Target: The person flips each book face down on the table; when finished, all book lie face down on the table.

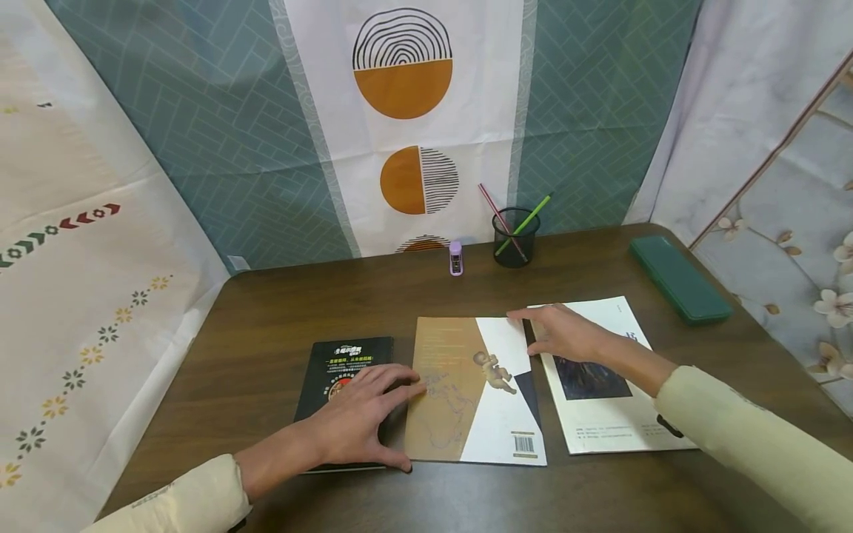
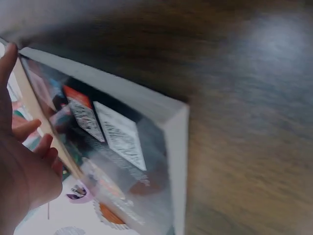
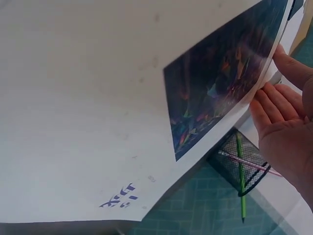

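Tan-and-white book (image 1: 474, 389) lies flat, back cover up, barcode toward the near edge of the surface (image 1: 266, 311), middle of 3 books set in a row. Left hand (image 1: 363, 422) rests with fingers spread and nearly straight, palm over the black book (image 1: 353, 355) at the left, fingertips reaching onto the tan cover's left edge, thumb at its near left corner; it grips nothing. Right hand (image 1: 566, 333) lies flat and relaxed, fingers straight, across the seam between the tan cover's far right corner and the white book (image 1: 609, 377) at the right; it holds nothing either. Judged from the look: a thin softcover, light, limp if lifted by 1 corner, cover smooth and likely slick against the wood. Best purchase seems to be the long left and right edges, where fingers can slide under, or a flat press to push it. Neighbours sit just beside it on both sides, the black one thicker in the left wrist view, so finger room at either edge is tight. Toward the far edge: mesh pen cup (image 1: 515, 237) with pencils, small purple item (image 1: 456, 257); green case (image 1: 680, 279) toward the far right corner. All stand well apart from the books.
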`<state>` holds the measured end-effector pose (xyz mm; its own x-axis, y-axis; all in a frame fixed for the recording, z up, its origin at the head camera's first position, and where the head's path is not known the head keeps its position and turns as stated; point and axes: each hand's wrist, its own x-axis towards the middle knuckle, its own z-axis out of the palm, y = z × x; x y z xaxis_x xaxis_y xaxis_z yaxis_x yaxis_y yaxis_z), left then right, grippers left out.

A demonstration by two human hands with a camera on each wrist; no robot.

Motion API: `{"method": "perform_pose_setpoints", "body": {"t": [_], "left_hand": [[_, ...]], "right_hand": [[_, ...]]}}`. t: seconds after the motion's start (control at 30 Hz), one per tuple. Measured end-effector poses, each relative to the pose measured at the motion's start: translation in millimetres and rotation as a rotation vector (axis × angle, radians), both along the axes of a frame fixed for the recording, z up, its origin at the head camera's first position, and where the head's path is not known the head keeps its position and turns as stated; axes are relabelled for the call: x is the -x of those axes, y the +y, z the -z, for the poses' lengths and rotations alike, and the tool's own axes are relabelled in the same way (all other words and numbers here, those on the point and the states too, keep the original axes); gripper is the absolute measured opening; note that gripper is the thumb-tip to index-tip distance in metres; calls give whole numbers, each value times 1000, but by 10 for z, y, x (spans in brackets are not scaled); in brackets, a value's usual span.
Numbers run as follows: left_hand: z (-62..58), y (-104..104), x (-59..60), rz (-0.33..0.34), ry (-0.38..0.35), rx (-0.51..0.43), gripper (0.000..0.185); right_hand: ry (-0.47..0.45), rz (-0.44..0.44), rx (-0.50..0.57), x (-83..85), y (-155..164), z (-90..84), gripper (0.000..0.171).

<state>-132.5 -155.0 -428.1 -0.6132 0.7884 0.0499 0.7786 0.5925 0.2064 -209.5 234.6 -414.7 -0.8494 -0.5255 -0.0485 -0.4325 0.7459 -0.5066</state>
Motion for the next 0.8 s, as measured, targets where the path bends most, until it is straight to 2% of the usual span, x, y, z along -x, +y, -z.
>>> {"method": "perform_pose_setpoints", "body": {"t": [0.13, 0.4, 0.8], "left_hand": [[12, -21, 2, -5, -8, 2, 106], [35, -44, -39, 0, -34, -30, 104], [51, -48, -53, -9, -4, -45, 103]], "right_hand": [[-12, -1, -14, 18, -31, -20, 70], [-2, -15, -64, 57, -86, -22, 68], [0, -42, -66, 65, -128, -34, 67]]}}
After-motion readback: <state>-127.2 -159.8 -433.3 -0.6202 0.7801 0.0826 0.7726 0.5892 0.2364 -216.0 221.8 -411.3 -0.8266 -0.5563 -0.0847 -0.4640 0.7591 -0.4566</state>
